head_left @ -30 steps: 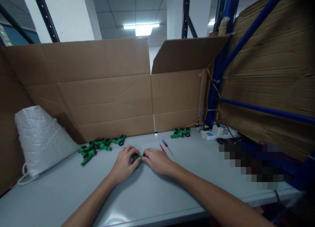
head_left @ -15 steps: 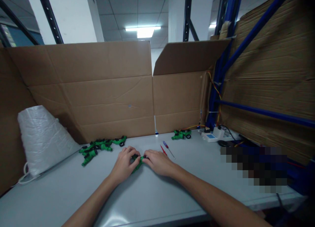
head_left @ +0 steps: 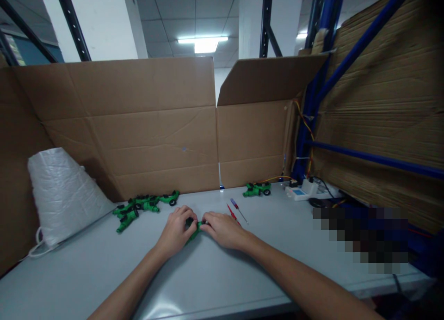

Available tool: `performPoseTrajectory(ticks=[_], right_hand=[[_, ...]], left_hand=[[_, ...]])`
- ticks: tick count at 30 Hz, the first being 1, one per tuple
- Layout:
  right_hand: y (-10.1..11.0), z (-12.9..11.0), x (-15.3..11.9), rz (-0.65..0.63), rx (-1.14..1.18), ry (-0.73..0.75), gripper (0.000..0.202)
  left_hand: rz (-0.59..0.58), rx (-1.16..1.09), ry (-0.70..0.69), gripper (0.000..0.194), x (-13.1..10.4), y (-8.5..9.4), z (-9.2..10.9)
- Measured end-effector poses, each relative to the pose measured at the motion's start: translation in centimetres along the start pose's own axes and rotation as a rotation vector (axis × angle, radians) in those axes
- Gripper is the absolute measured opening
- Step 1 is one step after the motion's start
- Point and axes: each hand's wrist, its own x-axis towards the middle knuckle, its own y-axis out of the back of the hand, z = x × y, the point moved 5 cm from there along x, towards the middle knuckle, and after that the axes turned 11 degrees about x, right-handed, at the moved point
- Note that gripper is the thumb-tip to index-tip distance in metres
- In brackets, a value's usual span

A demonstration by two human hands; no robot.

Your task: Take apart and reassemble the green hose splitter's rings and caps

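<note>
— Green toy (head_left: 193, 236)?
— Gripped in fingers (head_left: 188, 212) of left hand (head_left: 176, 229) and right hand (head_left: 221, 228), middle of surface (head_left: 211, 273).
— Surroundings?
— Green cluster (head_left: 149, 206), back edge, left; screwdriver (head_left: 236, 206) beyond right hand; power strip (head_left: 297, 193), back-right corner.

No readable text, brand, number or sign showing anywhere in view. Nearest candidate: a blue label-like patch (head_left: 297, 192) is sitting on the white power strip (head_left: 302, 197), coming through too small and soft to make out. A small blue mark (head_left: 184, 149) is showing on the back cardboard panel (head_left: 156, 130), forming no legible characters. A pixelated block (head_left: 367, 236) is covering the area at the right end of the table (head_left: 86, 273), so any print under it is going unread.
</note>
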Motion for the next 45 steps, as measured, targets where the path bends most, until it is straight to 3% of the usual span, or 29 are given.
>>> performPoseTrajectory(ticks=[14, 23, 38, 45], right_hand=[[-0.2, 0.4, 0.1, 0.002, -0.003, 0.010, 0.022], [0.3, 0.0, -0.1, -0.025, 0.025, -0.054, 0.025], [-0.1, 0.5, 0.1, 0.005, -0.049, 0.019, 0.027], [0.0, 0.5, 0.1, 0.005, -0.046, -0.022, 0.027]], left_hand=[[-0.154, -0.020, -0.042, 0.025, -0.9, -1.1, 0.1], [-0.140, -0.005, -0.036, 0.021, -0.9, -1.0, 0.1], [-0.128, 0.003, -0.021, 0.018, -0.8, -0.8, 0.2], [-0.148, 0.018, 0.000, 0.019, -0.7, -0.8, 0.2]])
